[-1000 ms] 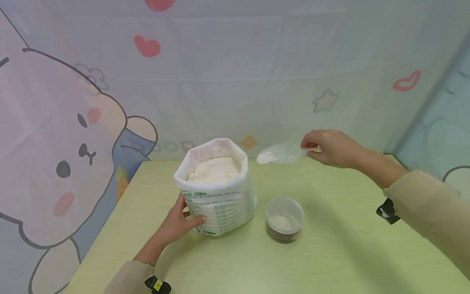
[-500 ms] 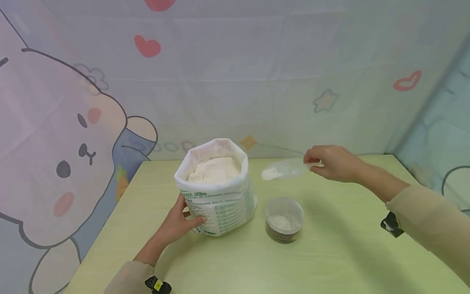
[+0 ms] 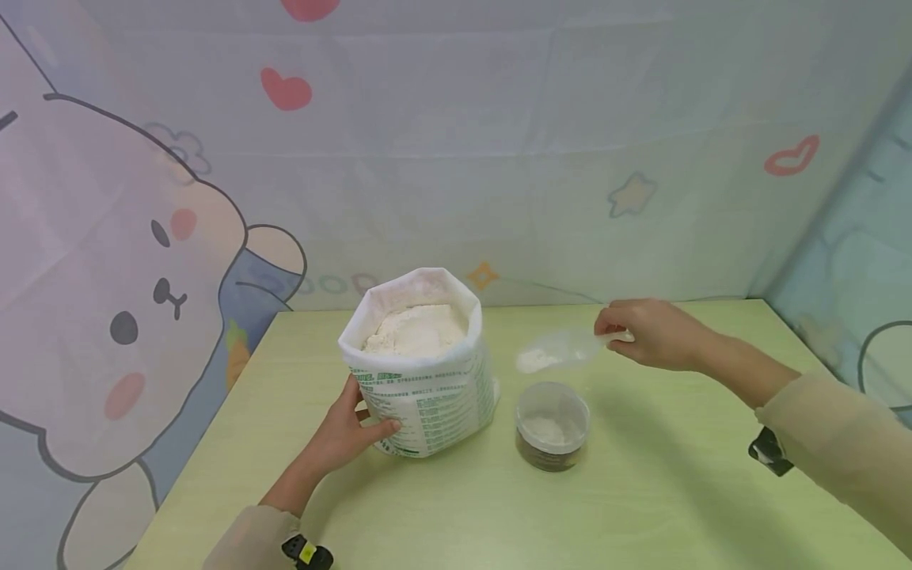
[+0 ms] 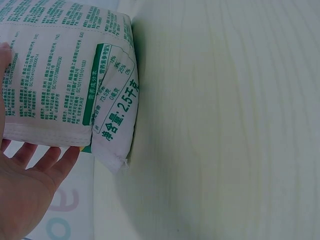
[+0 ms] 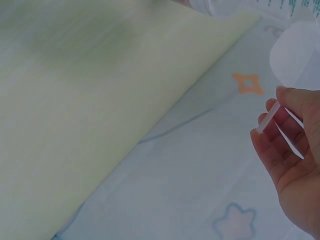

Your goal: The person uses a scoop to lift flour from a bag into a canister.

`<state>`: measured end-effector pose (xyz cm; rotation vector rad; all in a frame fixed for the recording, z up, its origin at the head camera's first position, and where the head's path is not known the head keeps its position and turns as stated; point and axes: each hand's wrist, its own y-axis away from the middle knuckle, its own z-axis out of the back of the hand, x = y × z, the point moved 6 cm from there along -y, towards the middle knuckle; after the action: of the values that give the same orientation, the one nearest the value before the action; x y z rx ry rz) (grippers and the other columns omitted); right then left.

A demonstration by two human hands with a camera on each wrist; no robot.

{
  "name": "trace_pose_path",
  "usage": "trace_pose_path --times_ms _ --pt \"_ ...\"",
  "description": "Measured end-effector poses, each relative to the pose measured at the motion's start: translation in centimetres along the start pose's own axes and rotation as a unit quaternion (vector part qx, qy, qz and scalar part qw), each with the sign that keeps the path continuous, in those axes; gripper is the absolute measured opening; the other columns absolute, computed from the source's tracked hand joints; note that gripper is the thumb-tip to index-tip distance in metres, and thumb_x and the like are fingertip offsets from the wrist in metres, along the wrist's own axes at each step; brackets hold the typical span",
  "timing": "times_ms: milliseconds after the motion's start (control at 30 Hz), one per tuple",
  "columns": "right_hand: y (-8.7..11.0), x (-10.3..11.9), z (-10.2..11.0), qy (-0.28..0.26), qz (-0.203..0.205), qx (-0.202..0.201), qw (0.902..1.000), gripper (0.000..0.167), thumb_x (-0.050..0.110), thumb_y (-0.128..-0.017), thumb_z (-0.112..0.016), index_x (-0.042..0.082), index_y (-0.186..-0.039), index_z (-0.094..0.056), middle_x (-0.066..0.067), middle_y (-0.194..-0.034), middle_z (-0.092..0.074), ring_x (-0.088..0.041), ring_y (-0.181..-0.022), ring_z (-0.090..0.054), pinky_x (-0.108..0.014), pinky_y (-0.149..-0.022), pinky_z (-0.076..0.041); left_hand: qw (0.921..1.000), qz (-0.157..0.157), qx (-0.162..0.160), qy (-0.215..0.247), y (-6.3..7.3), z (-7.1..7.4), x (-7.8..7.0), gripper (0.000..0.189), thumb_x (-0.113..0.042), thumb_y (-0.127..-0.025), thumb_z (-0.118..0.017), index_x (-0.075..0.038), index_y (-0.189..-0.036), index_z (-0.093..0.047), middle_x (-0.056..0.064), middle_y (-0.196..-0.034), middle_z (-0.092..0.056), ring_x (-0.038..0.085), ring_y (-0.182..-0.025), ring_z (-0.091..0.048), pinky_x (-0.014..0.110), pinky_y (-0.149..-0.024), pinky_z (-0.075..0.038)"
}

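An open white bag (image 3: 435, 404) with green print stands upright, with white powder that looks like flour (image 3: 420, 331) inside it. My left hand (image 3: 345, 431) grips its lower left side, thumb on the printed front and fingers round the side. Between thumb and fingers my right hand (image 3: 659, 334) pinches the handle of a translucent scoop (image 3: 570, 347). Some white powder lies in the scoop's front end. Below the scoop, to the right of the bag, a round clear tub (image 3: 550, 451) holds a layer of white powder; the scoop is apart from it.
Pale green table (image 3: 606, 522) underneath, its back edge meeting a printed cloth backdrop (image 3: 442, 158). A second cloth (image 3: 883, 261) hangs at the right side. Dark cameras sit at both wrists.
My right hand has come down with the scoop and shifted slightly right, bringing the scoop's front end closer above the tub. The left hand and the bag have stayed put.
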<state>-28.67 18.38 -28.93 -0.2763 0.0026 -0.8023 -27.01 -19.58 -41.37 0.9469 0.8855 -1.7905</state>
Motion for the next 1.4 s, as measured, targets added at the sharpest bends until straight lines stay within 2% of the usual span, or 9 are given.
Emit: trace_pose_path --times_ms 233,600,833,1100,1400 --pt "0.3 0.1 -0.6 0.022 0.023 -0.002 0.9995 0.022 0.001 -0.073 -0.074 0.012 -0.09 -0.065 0.003 -0.088 -0.062 -0.013 -0.077 -0.061 -0.03 -0.066 -0.053 1.0 -0.002 0.001 0.005 0.0 0.0 -0.1 0.087 -0.023 -0.076 -0.076 -0.039 -0.14 -0.018 -0.006 -0.137 -0.037 0.027 -0.126 -0.038 0.05 -0.097 -0.043" --pt "0.3 0.3 -0.5 0.076 0.014 0.017 0.9968 0.023 0.001 -0.072 -0.074 0.015 -0.088 -0.065 0.005 -0.087 -0.06 -0.016 -0.077 -0.06 -0.031 -0.061 -0.052 1.0 0.001 -0.002 -0.001 -0.1 0.0 0.0 0.088 -0.022 -0.076 -0.076 -0.037 -0.14 -0.018 -0.004 -0.137 -0.036 0.027 -0.125 -0.039 0.051 -0.096 -0.043" --pt "0.2 0.8 -0.7 0.113 0.03 0.019 0.993 0.023 0.002 -0.07 -0.076 0.015 -0.087 -0.066 0.004 -0.085 -0.06 -0.016 -0.076 -0.059 -0.03 -0.061 -0.052 1.0 0.004 -0.001 -0.003 -0.1 0.0 0.0 0.087 -0.024 -0.076 -0.076 -0.039 -0.14 -0.018 -0.005 -0.137 -0.036 0.027 -0.126 -0.038 0.051 -0.096 -0.043" --pt "0.1 1.9 -0.5 0.163 0.065 0.017 0.9843 0.023 0.0 -0.069 -0.075 0.014 -0.085 -0.066 0.004 -0.081 -0.057 -0.014 -0.074 -0.052 -0.026 -0.057 -0.049 1.0 0.006 -0.002 -0.004 0.0 0.0 -0.1 0.087 -0.025 -0.076 -0.076 -0.039 -0.14 -0.018 -0.006 -0.138 -0.036 0.027 -0.127 -0.038 0.05 -0.097 -0.043" --pt "-0.4 3.4 -0.4 0.23 0.127 -0.008 0.9647 0.022 0.002 -0.067 -0.078 0.013 -0.08 -0.063 0.003 -0.075 -0.054 -0.015 -0.07 -0.05 -0.023 -0.055 -0.048 0.9999 0.016 -0.004 -0.004 0.0 0.0 0.0 0.086 -0.027 -0.076 -0.076 -0.04 -0.139 -0.019 -0.006 -0.135 -0.038 0.027 -0.125 -0.039 0.05 -0.097 -0.043"
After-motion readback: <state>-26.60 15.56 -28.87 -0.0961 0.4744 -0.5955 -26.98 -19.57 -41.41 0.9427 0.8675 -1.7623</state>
